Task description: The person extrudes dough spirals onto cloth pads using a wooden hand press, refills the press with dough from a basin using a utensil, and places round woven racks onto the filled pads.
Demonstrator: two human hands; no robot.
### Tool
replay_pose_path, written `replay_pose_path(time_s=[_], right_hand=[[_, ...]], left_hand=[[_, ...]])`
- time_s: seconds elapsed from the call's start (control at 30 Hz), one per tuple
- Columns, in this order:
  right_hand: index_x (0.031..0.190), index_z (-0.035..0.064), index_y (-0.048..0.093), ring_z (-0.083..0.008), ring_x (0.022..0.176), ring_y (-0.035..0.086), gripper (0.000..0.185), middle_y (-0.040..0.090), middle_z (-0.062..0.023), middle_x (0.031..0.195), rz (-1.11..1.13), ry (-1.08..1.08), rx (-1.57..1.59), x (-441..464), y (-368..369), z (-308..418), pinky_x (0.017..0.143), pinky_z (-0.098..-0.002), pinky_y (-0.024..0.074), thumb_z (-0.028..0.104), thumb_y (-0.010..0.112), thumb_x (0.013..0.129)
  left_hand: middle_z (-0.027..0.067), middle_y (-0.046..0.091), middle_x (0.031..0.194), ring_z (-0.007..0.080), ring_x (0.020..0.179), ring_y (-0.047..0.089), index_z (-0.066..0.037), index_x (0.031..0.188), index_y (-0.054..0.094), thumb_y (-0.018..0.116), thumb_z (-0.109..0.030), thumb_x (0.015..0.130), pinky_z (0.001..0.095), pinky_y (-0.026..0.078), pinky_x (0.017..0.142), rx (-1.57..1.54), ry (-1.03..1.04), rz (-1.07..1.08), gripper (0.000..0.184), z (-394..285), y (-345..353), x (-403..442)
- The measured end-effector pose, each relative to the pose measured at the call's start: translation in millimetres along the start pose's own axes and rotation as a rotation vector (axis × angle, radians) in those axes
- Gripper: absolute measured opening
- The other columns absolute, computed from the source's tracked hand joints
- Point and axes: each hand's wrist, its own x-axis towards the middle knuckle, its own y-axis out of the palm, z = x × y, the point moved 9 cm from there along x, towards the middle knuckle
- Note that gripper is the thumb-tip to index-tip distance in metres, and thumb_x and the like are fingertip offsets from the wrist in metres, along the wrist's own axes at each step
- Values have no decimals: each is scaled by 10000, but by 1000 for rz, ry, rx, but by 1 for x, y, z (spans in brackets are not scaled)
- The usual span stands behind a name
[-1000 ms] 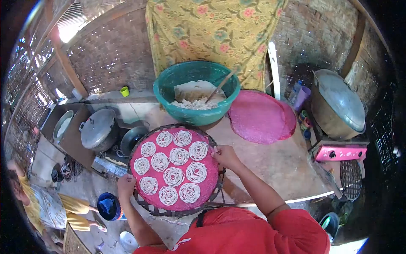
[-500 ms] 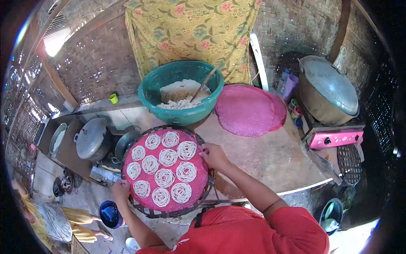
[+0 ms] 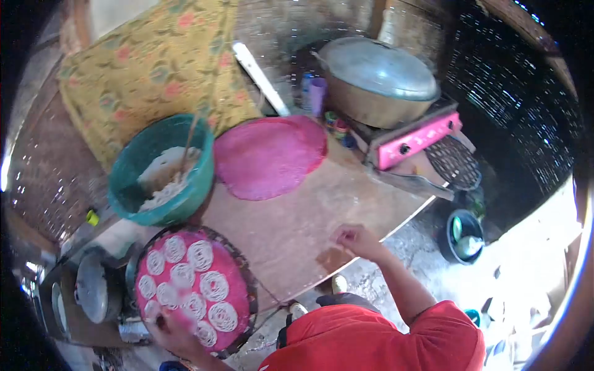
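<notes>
A round woven tray (image 3: 250, 281) lies at the lower left, lined with a pink sheet (image 3: 232, 260). On the sheet sit several white noodle nests (image 3: 214, 285), round and lacy. My left hand (image 3: 173, 337) is at the tray's near left edge, blurred by motion, so its grip cannot be made out. Off to the right, my right hand (image 3: 359, 240) hovers over the wooden table (image 3: 291, 235) near its front edge, apart from the tray. Its fingers are loosely curled with a gap between them, and nothing shows in them.
A green basin (image 3: 199, 198) with white dough and a stick stands behind the tray. Pink sheets (image 3: 266, 157) lie stacked on the table. At the right, a large lidded pot (image 3: 377, 93) sits on a pink stove (image 3: 421, 142). Another lidded pot (image 3: 93, 287) is at the left.
My right hand has let go of the tray rim and moved right over the table. The whole view has turned rightward, and the tray now appears lower and further left.
</notes>
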Motion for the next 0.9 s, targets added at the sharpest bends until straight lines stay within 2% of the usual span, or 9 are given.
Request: replay_pose_path(time_s=[0.17, 0.27, 0.4, 0.43, 0.53, 0.67, 0.73, 0.8, 0.9], right_hand=[[861, 36, 633, -91, 689, 528, 200, 607, -9, 754, 426, 159, 261, -92, 26, -22, 632, -258, 448, 221, 563, 889], [889, 46, 619, -112, 697, 523, 290, 613, -43, 759, 440, 224, 41, -129, 11, -64, 643, -316, 447, 332, 574, 885], [881, 51, 616, -150, 699, 531, 263, 622, -78, 771, 327, 186, 52, -164, -35, -103, 662, -356, 449, 306, 552, 882], [949, 65, 617, -192, 798, 577, 250, 640, -93, 872, 358, 199, -3, -172, -46, -114, 727, -361, 462, 296, 550, 882], [1025, 83, 617, -283, 910, 618, 288, 648, -126, 991, 392, 215, -115, -200, -92, -144, 791, -388, 473, 319, 536, 881], [997, 88, 624, -328, 888, 607, 292, 643, -151, 944, 218, 267, -166, -242, -167, -221, 770, -409, 470, 336, 533, 872], [956, 83, 636, -311, 865, 618, 275, 654, -138, 902, 158, 285, -198, -259, -210, -241, 760, -403, 477, 319, 526, 867], [914, 88, 644, -304, 844, 626, 282, 659, -120, 887, 155, 421, -256, -271, -229, -303, 731, -409, 485, 338, 523, 861], [892, 78, 643, -335, 821, 618, 298, 653, -142, 852, 69, 335, -386, -248, -261, -316, 717, -437, 478, 350, 530, 848]], left_hand=[[88, 561, 831, 159, 743, 543, -2, 990, 545, 615, -37, 820, 287, 457, 673, -606, -48, 567, 187, -95, 120, -95], [88, 585, 822, 155, 726, 558, 1, 997, 545, 618, 1, 802, 284, 458, 677, -618, 164, 847, 208, -162, 166, -136], [91, 598, 790, 165, 698, 569, 1, 1015, 545, 606, 10, 787, 289, 459, 680, -422, 294, 1030, 236, -217, 215, -187], [121, 597, 869, 210, 753, 578, -3, 1036, 542, 610, -7, 783, 318, 468, 714, -405, 263, 1089, 262, -219, 235, -204], [159, 572, 984, 264, 890, 566, -11, 1074, 525, 631, -49, 787, 364, 459, 794, -256, 538, 1082, 309, -240, 285, -255], [184, 537, 1082, 318, 1031, 513, -20, 1105, 506, 650, -118, 792, 413, 416, 890, -194, 442, 1055, 358, -246, 354, -306], [195, 527, 1127, 346, 1082, 488, -25, 1120, 494, 654, -185, 797, 431, 377, 933, -124, 549, 834, 394, -257, 375, -318], [197, 528, 1137, 356, 1084, 485, -22, 1105, 503, 656, -203, 793, 440, 369, 939, -20, 607, 779, 392, -262, 387, -329], [196, 534, 1145, 364, 1084, 486, -20, 1069, 522, 663, -216, 781, 451, 358, 942, 26, 620, 744, 376, -259, 401, -330]])
